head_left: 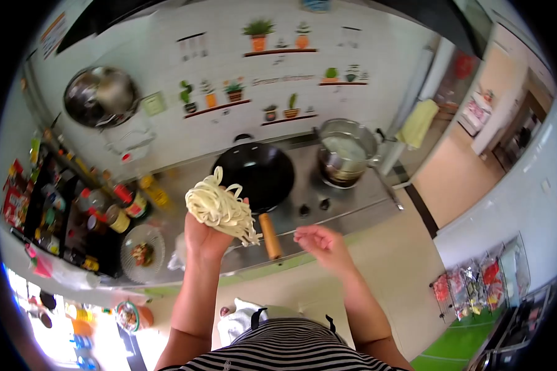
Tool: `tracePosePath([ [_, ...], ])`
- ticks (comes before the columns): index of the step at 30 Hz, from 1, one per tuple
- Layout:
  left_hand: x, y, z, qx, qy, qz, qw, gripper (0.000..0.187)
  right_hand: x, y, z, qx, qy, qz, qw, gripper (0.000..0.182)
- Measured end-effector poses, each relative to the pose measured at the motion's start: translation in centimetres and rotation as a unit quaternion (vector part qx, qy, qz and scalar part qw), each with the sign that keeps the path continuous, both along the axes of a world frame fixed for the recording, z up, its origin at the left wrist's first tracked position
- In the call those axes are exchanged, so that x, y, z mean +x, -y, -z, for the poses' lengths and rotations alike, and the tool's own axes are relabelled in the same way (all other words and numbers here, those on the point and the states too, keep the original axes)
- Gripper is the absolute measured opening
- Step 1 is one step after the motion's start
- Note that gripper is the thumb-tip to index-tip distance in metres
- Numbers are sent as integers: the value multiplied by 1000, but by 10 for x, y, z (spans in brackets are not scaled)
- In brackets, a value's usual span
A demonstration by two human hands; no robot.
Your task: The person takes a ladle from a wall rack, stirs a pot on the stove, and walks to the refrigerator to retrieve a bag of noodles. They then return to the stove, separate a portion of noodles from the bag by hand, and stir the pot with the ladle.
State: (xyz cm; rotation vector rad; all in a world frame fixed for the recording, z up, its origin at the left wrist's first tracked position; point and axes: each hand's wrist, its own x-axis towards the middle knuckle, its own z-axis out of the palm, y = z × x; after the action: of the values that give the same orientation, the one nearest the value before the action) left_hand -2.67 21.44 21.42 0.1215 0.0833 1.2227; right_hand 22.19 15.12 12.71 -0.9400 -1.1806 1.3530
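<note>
A thick bundle of pale, cream-coloured noodles (221,209) is being held up in the closed left hand (205,238), just in front of a round black wok (255,173) with a wooden handle (270,235), which is being kept on the steel stove. The right hand (319,242) is being held loosely open and empty, palm down, near the handle's end but apart from it. A tall stainless-steel stockpot (346,151) is being kept on the burner to the right of the wok. A glass plate of chopped ingredients (142,252) is being displayed on the grey worktop (241,263) to the left, beside crowded sauce bottles (127,201).
</note>
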Motion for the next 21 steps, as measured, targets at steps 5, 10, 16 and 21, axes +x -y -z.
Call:
tracePosePath([
  [5, 111, 14, -10, -56, -47, 49, 996, 31, 57, 31, 12, 75, 130, 80, 985, 59],
  [10, 186, 15, -6, -69, -56, 130, 988, 30, 109, 40, 10, 45, 230, 88, 968, 34],
  [16, 235, -17, 38, -102, -117, 175, 972, 35, 179, 40, 0, -91, 196, 114, 970, 19],
  [21, 277, -34, 84, -44, -75, 282, 956, 36, 219, -4, -40, 27, 320, 182, 930, 18],
])
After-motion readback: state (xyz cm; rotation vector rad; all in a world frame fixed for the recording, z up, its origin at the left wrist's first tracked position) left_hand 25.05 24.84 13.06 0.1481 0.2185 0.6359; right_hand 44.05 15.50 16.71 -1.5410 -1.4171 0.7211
